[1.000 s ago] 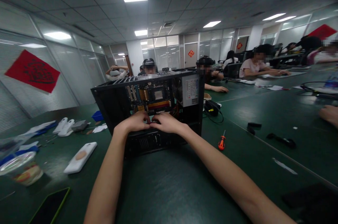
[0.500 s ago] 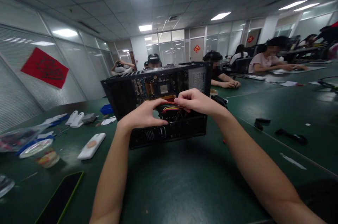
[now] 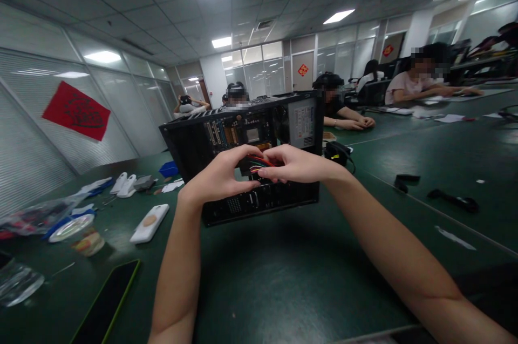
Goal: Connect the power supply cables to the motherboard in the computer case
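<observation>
A black computer case (image 3: 182, 155) stands on the table, its open side facing me and the circuit board (image 3: 253, 135) visible inside. A bundle of coloured cables (image 3: 259, 161) runs across its lower middle. My right hand (image 3: 293, 163) is closed around the bundle, thumb in front and fingers curled over the top. From the left, my left hand (image 3: 220, 174) reaches in, thumb and fingers wide apart like a C. Its fingertips are at the upper edge of the cables, its thumb below them. The cable ends are hidden by my hands.
On the green table (image 3: 259, 290), a phone (image 3: 107, 301), a white case (image 3: 149, 223) and a lidded cup (image 3: 87, 238) lie at left. Black parts (image 3: 453, 201) are at right. A black adapter (image 3: 339, 153) sits beside the computer. Several people sit beyond.
My right hand has shifted left and turned, its thumb now in front of the cables and its fingers over them. My left hand holds nearly the same pose. The view has shifted slightly.
</observation>
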Tool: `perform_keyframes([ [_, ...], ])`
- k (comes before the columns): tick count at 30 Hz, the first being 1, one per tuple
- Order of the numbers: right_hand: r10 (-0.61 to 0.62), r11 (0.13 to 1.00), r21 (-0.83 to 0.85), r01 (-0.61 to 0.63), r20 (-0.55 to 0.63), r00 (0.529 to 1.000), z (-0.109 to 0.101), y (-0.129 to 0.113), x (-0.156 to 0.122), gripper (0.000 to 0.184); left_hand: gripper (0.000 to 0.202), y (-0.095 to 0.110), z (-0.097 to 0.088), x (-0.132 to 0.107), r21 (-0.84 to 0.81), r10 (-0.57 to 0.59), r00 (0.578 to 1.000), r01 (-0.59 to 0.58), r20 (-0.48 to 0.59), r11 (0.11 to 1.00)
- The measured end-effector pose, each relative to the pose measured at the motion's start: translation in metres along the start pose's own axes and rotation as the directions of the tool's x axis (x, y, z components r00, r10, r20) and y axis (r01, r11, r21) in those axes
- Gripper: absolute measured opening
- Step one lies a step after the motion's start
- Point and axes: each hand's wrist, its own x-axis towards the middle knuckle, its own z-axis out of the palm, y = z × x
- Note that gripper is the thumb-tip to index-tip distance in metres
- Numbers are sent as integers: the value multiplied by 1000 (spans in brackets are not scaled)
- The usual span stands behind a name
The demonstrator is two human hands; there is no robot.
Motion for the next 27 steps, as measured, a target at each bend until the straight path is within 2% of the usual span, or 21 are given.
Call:
perform_keyframes([
  [7,-9,994,112,0,77,997,5,5,1,39,36,0,2,0,-6,-37,999,37,-11,999],
  [12,-20,975,221,8,55,998,8,7,5,40,42,0,1,-2,-12,-53,996,52,-67,999],
  [17,-3,985,173,7,-26,1000,11,7,8,36,56,-1,1,-2,-2,-73,996,73,-42,997],
  [21,1,993,120,7,-72,997,15,8,10,35,56,-2,1,-2,46,-57,998,58,-34,997],
  [27,-3,991,130,16,-102,995,11,7,9,42,60,-9,1,-3,122,-76,996,80,-35,989],
])
